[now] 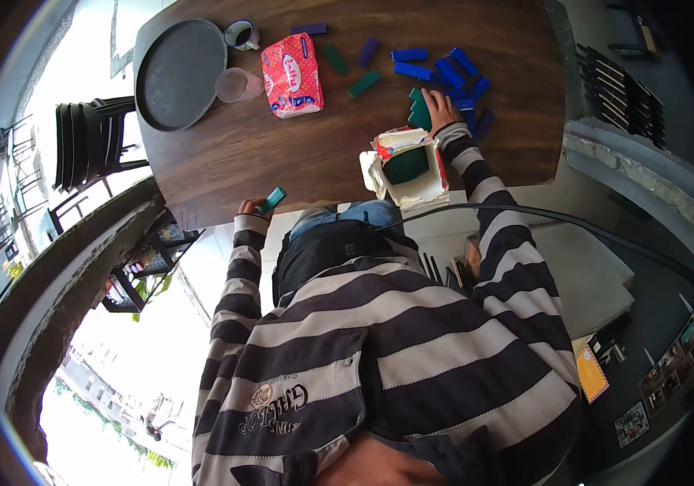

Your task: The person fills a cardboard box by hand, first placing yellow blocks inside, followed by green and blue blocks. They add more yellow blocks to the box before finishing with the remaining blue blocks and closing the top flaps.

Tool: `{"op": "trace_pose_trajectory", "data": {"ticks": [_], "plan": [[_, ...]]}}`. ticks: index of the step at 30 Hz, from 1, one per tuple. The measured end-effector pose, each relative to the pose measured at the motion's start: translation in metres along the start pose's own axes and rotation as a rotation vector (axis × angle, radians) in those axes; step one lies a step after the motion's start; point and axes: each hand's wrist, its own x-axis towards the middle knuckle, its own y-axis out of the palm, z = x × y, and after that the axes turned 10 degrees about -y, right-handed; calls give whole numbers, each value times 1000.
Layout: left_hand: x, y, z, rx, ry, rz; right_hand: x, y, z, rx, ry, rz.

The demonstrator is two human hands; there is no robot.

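Observation:
My left hand (251,206) is at the table's near edge on the left, its fingers closed around a small teal-green block (272,200). Farther right, my right hand (444,111) reaches over the table and grips a few dark green blocks (420,110) held side by side. Just below that hand stands an opened white and red carton (424,188), its flaps torn and dark green pieces (406,166) inside. Several blue blocks (449,73) lie in a loose heap beyond my right hand. Two green blocks (365,83) lie apart to their left.
On the wooden table (217,166) are a grey round tray (181,74), a mug (241,35), a clear cup (233,84) and a pink packet (292,75). A black cable (541,212) crosses my right sleeve. Stacked black chairs (91,144) stand left.

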Motion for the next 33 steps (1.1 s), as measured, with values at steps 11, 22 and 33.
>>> {"op": "trace_pose_trajectory", "data": {"ticks": [11,22,33], "plan": [[-24,-9,35,88,-113,-57,-110,-167,61,1826,382,-30],[-8,-5,7,-111,55,-78,-69,-165,199,249,406,204],[-11,-19,-53,-379,110,-6,-36,-130,211,-125,640,225]]}}
